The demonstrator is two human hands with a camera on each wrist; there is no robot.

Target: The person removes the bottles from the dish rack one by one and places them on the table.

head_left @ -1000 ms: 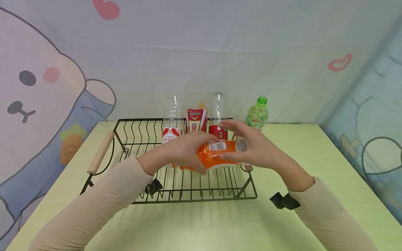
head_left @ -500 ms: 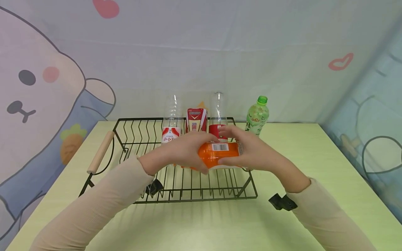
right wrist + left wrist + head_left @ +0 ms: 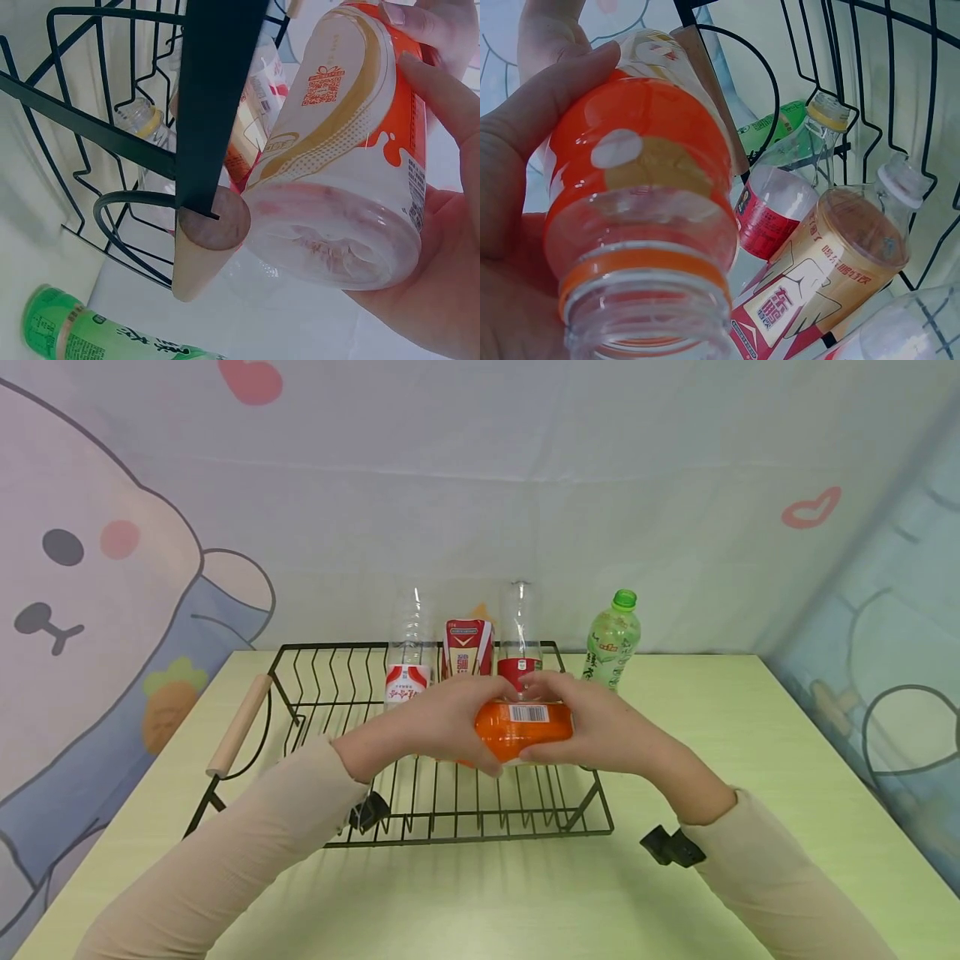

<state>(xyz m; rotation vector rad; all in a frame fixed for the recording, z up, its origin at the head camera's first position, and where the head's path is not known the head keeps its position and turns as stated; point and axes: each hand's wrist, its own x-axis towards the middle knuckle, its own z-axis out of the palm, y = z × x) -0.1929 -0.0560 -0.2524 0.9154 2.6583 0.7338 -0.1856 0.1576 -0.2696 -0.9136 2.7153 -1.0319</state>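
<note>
Both hands hold an orange-and-white plastic bottle (image 3: 525, 731) lying sideways above the dark wire rack (image 3: 480, 839). My left hand (image 3: 453, 722) is curled round its neck end. From the other side, my right hand (image 3: 603, 722) grips the base end, thumb and fingers on opposite sides. In the left wrist view the bottle's mouth shows uncapped, with an orange ring below the thread. The right wrist view shows its clear base and the white label with a printed code. Its ends are hidden by the hands in the head view.
In the rack stand a clear bottle with a red-and-white label (image 3: 409, 681), a red-and-cream drink container (image 3: 467, 647) and a clear red-labelled bottle (image 3: 519, 635). A green bottle (image 3: 613, 639) stands right of the rack. A wooden handle (image 3: 240, 727) rises at the rack's left side.
My right hand has slid left along the bottle, closer to my left hand, and covers its base end. The left hand and the rack have stayed nearly still.
</note>
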